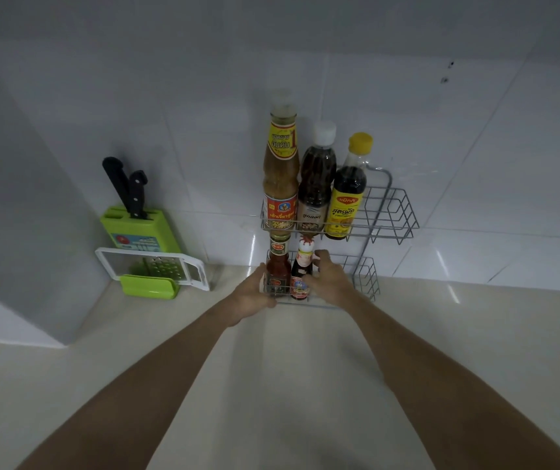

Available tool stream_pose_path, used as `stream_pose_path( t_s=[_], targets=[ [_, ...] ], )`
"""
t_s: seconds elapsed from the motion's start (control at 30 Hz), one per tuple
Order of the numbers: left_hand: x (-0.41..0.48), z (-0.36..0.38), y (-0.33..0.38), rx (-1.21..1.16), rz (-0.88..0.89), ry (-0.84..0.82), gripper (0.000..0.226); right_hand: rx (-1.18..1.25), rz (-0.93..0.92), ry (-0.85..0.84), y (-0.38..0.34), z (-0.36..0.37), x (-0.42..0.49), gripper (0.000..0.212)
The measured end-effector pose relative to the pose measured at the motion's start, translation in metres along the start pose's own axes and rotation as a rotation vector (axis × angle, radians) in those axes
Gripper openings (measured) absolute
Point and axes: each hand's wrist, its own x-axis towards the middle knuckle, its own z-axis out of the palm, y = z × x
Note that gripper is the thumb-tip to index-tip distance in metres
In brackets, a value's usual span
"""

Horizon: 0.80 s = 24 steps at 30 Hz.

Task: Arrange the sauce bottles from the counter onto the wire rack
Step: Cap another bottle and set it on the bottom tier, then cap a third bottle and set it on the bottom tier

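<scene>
A two-tier wire rack point(397, 212) stands on the counter against the tiled wall. Its upper tier holds three bottles: a tall tan sauce bottle point(280, 171), a dark bottle with a white cap point(316, 184) and a dark yellow-capped bottle point(348, 195). The lower tier holds a red chili sauce bottle point(278, 266) and a dark bottle with a red-and-white neck point(300, 269). My left hand point(253, 296) rests at the lower tier's left front corner, beside the chili bottle. My right hand point(327, 279) wraps its fingers around the red-and-white-necked bottle.
A green knife block point(139, 228) with two black-handled knives stands at the left by the wall, with a white grater on a green base point(156, 269) in front of it. The right halves of both rack tiers hold nothing. Pale counter point(288, 385) stretches toward me.
</scene>
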Motion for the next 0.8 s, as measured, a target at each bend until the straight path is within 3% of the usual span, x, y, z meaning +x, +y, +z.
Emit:
stream_pose_path(
  t_s=[0.1,0.27,0.5,0.63,0.73,0.8],
  targets=[
    [-0.016,0.001,-0.013,-0.044,-0.005,0.083,0.09,0.026,-0.009,-0.022,0.005,-0.011,-0.02,0.064],
    [-0.058,0.037,-0.028,-0.158,0.113,0.145,0.075,0.089,-0.181,0.114,0.023,-0.044,-0.087,0.038],
    [-0.121,0.128,-0.042,-0.129,0.204,-0.12,0.071,-0.04,-0.343,0.252,0.087,-0.054,-0.207,0.038],
    [-0.148,0.165,-0.05,0.01,0.243,-0.32,0.077,-0.196,-0.232,0.135,0.146,-0.035,-0.254,0.045],
    [-0.161,0.186,-0.052,0.167,0.317,-0.427,0.081,-0.328,-0.116,-0.089,0.185,-0.021,-0.28,0.053],
    [-0.169,0.198,-0.048,0.259,0.377,-0.464,0.081,-0.419,-0.137,-0.175,0.202,-0.012,-0.292,0.049]
  ],
)
